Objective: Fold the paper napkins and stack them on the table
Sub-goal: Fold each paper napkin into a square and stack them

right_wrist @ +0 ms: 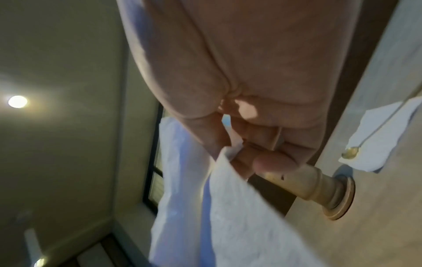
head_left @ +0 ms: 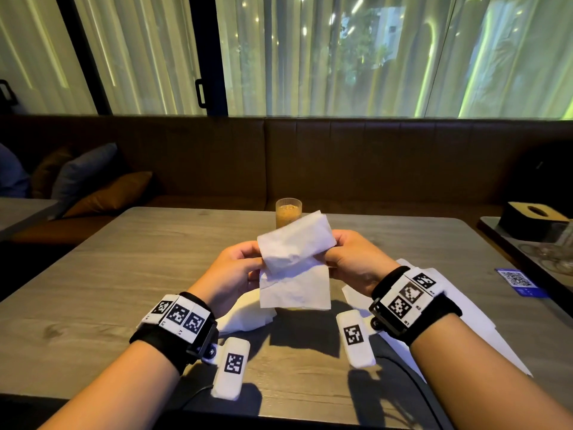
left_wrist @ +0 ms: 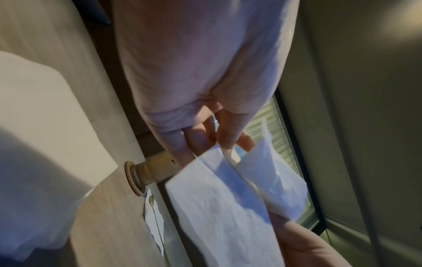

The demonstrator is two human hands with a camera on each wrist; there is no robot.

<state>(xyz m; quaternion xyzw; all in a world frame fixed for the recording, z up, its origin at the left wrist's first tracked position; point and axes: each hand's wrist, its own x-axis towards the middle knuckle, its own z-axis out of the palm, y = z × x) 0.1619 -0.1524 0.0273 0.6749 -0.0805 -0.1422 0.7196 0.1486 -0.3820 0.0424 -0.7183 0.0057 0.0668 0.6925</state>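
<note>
A white paper napkin (head_left: 294, 265) hangs in the air above the table (head_left: 124, 268), half doubled over, its lower flap dangling. My left hand (head_left: 245, 265) pinches its left edge and my right hand (head_left: 344, 259) pinches its right edge. In the left wrist view the napkin (left_wrist: 219, 207) runs from my fingers (left_wrist: 198, 139) down to the other hand. In the right wrist view the napkin (right_wrist: 230, 207) is nipped between thumb and fingertips (right_wrist: 269, 162). A folded white napkin (head_left: 248, 315) lies on the table under my left hand, and more white napkins (head_left: 434, 318) lie under my right wrist.
A ribbed glass of brown drink (head_left: 288, 214) stands just behind the held napkin on a coaster (right_wrist: 342, 196). A long spoon on a napkin (right_wrist: 383, 133) lies beside it. A blue QR card (head_left: 517, 282) sits at the right edge. A black tissue box (head_left: 533, 220) and glassware (head_left: 555, 249) occupy the neighbouring table.
</note>
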